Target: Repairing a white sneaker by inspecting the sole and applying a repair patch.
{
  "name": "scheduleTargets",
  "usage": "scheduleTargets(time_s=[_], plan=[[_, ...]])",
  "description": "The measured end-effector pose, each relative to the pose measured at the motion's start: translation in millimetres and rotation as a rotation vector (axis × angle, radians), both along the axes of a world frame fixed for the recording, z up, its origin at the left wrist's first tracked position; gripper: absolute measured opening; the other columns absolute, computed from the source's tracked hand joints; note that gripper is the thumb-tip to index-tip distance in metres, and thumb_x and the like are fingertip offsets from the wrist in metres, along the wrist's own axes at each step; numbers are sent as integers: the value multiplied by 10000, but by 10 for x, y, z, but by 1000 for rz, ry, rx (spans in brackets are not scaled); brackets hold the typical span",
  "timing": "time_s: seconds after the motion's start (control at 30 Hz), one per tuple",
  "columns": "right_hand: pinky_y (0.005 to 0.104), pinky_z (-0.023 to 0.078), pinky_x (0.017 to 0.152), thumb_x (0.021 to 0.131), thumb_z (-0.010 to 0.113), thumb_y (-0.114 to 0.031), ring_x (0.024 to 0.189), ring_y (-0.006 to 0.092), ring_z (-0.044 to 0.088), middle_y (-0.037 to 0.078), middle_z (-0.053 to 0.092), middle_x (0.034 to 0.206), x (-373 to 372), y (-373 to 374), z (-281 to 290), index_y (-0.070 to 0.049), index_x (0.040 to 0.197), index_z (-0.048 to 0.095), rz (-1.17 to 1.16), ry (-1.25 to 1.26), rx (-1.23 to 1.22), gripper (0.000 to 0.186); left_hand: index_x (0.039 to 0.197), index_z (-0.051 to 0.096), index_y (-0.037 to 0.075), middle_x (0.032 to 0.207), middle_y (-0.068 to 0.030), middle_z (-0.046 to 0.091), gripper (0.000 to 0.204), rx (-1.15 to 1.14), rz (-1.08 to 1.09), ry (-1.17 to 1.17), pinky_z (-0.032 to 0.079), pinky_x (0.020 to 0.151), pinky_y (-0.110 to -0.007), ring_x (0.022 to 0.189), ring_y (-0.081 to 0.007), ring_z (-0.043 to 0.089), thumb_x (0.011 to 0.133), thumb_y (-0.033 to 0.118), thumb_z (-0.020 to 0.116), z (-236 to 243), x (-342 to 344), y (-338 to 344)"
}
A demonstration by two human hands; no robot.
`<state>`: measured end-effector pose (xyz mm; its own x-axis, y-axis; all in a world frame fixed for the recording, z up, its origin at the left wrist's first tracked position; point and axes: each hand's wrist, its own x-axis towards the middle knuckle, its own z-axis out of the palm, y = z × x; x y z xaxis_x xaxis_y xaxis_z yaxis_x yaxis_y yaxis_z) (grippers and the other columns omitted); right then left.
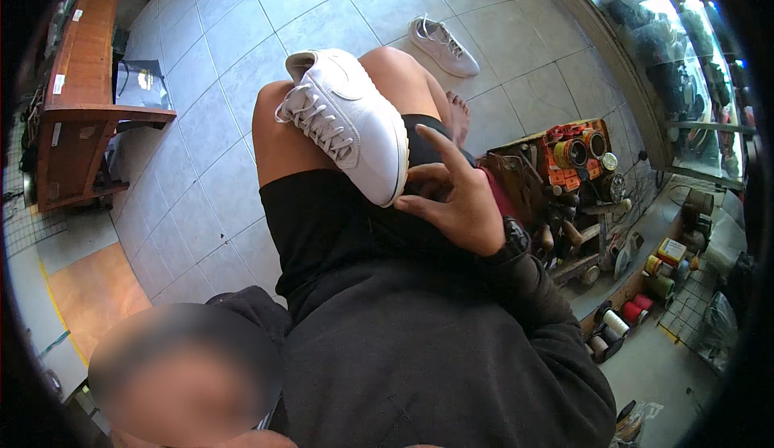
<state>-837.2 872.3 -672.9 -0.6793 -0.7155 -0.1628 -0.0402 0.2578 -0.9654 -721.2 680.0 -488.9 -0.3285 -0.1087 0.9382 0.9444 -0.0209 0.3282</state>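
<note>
A white lace-up sneaker [355, 101] rests across my bent knees, its heel pointing away and its toe toward me. At the toe's right edge, my right hand [459, 206] grips the rim of the sole with thumb and bent fingers, while its index finger sticks up beside the shoe. The second white sneaker [443, 46] lies on the tiled floor, beyond my bare foot [458, 117]. A dark sleeve [251, 312] runs into a blurred patch at the lower left, and my left hand cannot be made out there.
To my right stands a wooden box [516, 166] full of tools and round tins [571, 152]. Thread spools [614, 323] line a ledge near it. A glass display case [685, 85] is at the far right; a brown wooden desk [85, 85] stands at the left.
</note>
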Motion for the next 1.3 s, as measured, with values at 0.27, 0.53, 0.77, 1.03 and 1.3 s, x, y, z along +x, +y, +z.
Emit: scheduleTargets(time_s=[0.27,0.53,0.77,1.03,1.3], plan=[[329,577,874,821,836,-16,980,229,765,206,770,1056,-59,-41,0,-69,1666,188,41,-122,-64,1066,842,522,94,610,-21,548,140,8,86,-189,535,461,-277,523,-122,576,979,77,543,84,163,65],[298,544,936,795,672,111,998,175,684,180,705,1160,-42,-65,-128,-64,1691,125,-47,-210,-141,1064,842,525,92,621,-18,553,138,0,125,-173,545,473,-277,531,-120,580,977,87,556,86,171,118],[269,532,778,799,547,57,813,147,666,157,724,933,-204,-33,-143,-1,1626,262,-225,-197,-390,876,841,526,90,655,-10,560,144,-4,149,-182,548,479,-283,559,-118,593,976,108,572,63,207,126],[302,587,788,726,501,20,807,198,736,200,750,953,-587,193,430,31,1554,342,-234,-134,-274,843,841,517,90,653,-8,553,149,-5,5,1,540,469,-286,545,-122,586,977,122,569,-20,12,67],[226,497,660,751,598,-13,678,71,627,72,698,762,-601,-29,809,-17,1522,461,10,72,-40,783,829,512,95,655,0,541,153,-143,182,-405,544,470,-289,554,-118,584,970,101,571,231,286,-23]])
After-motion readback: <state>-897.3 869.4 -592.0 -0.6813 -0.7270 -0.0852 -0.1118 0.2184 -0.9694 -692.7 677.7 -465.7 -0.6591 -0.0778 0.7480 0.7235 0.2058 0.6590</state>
